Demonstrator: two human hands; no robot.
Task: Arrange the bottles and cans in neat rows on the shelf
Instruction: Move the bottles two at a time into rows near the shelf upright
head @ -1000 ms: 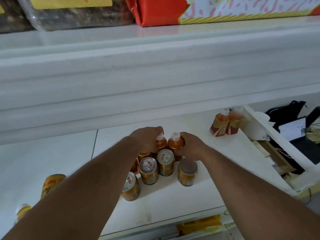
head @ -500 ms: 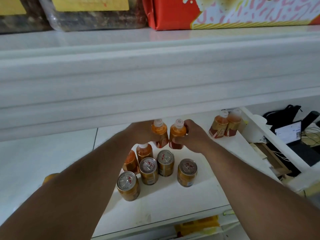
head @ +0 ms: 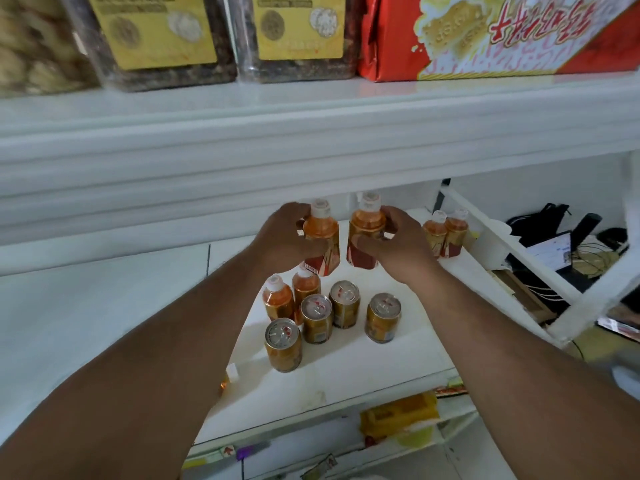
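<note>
Two bottles, one in the left hand (head: 289,237) and one in the right hand (head: 398,244), fingers wrapped around each, above four cans (head: 317,318) on the shelf (head: 346,375).

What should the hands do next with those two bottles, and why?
Probably carry them right and set them beside the bottle pair at the back. Each hand, left and right, holds one bottle up, and that pair already starts a row.

cans (head: 346,311) crowd shelf (head: 398,362) front, bare surface right
</note>
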